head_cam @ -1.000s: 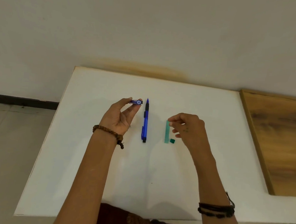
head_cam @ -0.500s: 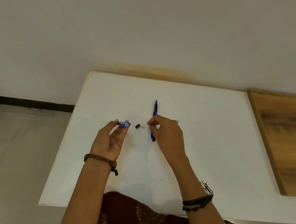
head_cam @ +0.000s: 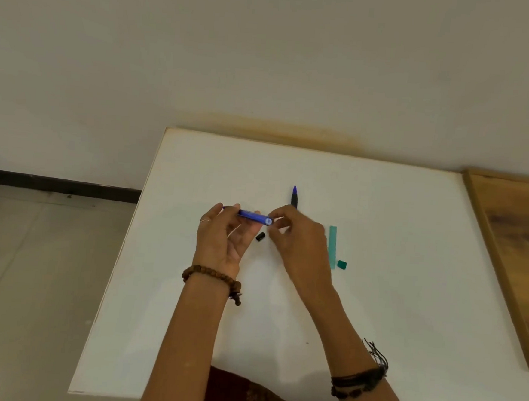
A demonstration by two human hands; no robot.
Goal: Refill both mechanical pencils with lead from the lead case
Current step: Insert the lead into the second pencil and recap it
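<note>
Two hands meet at frame centre above a white counter (head_cam: 375, 302): the left hand (head_cam: 222, 244) grips a blue pencil (head_cam: 252, 215); the right hand (head_cam: 301, 243) pinches at its open end, contents too small to tell. Second pencil (head_cam: 294, 196) lies behind; green lead case (head_cam: 332, 245) at right.

Both forearms reach up from six o'clock toward the centre, bare, each with a bracelet at the wrist. The left hand (head_cam: 222, 241) is raised with its palm turned toward the right, fingers pointing to twelve o'clock, thumb and fingertips pinching a blue pencil (head_cam: 252, 215) that lies crosswise. The right hand (head_cam: 301, 243) shows its back, fingers curled toward ten o'clock, its fingertips (head_cam: 276, 215) meeting at the pencil's open end at three o'clock.
</note>
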